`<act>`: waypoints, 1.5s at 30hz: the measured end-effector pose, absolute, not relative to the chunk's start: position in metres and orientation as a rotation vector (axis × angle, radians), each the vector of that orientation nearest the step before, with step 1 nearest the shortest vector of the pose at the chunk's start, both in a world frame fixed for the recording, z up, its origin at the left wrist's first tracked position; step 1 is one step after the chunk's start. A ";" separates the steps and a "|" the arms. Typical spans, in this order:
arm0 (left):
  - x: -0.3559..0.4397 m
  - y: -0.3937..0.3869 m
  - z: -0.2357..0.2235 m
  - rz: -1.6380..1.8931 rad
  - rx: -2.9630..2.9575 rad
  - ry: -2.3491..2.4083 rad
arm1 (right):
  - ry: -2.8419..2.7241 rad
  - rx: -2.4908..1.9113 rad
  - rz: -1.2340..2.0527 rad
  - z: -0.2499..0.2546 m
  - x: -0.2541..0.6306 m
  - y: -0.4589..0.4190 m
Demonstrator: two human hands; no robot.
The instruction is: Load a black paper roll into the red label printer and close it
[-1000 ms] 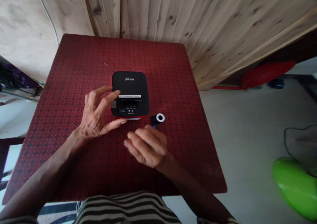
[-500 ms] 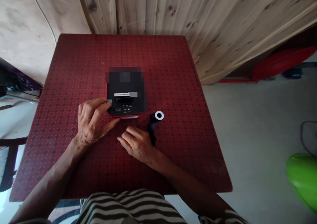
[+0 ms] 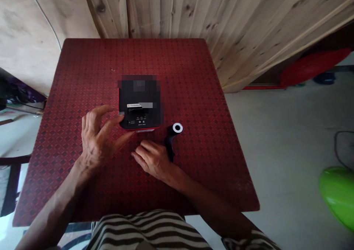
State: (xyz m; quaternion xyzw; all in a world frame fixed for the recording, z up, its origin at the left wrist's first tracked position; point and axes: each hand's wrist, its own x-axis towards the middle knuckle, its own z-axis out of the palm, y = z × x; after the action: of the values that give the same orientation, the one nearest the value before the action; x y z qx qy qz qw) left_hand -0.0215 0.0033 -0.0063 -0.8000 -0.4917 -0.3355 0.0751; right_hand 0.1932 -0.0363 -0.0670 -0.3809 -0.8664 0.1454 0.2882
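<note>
A boxy device with a black top, red sides and a warning label lies on the table; it looks like a small printer, partly blurred out. My left hand is at its near left corner, fingers spread. The index finger touches a grey tab on the left edge, and the thumb is by the front edge. My right hand rests on the table in front, fingers curled in, with no object visible in them. Just beyond its wrist lies a dark curved piece whose end shows a white ring around a dark centre.
The table has a red patterned cover and stands against a wooden plank wall. A chair is at the left. On the floor at the right are a green rounded object and a cable.
My left hand has shifted slightly left, and its fingers have opened and lifted, with the middle fingers moving off the device's edge. My right hand, the device and the dark piece stay put.
</note>
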 end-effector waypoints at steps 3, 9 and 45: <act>-0.022 0.004 -0.006 -1.031 -2.412 -1.560 | -2.322 -1.025 0.392 -0.068 0.192 -0.035; -0.025 0.008 -0.016 -1.065 -2.429 -1.444 | -2.316 -0.965 0.375 -0.057 0.194 -0.039; -0.015 0.007 -0.061 -1.318 -2.518 -1.380 | -2.904 -1.555 0.100 0.047 0.166 0.123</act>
State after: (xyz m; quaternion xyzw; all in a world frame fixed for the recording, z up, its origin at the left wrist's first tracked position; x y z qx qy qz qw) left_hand -0.0151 0.0067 -0.0612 -0.7970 -0.4369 -0.4170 -0.0088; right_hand 0.1661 0.1225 0.0470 -0.4703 -0.8786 0.0303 -0.0770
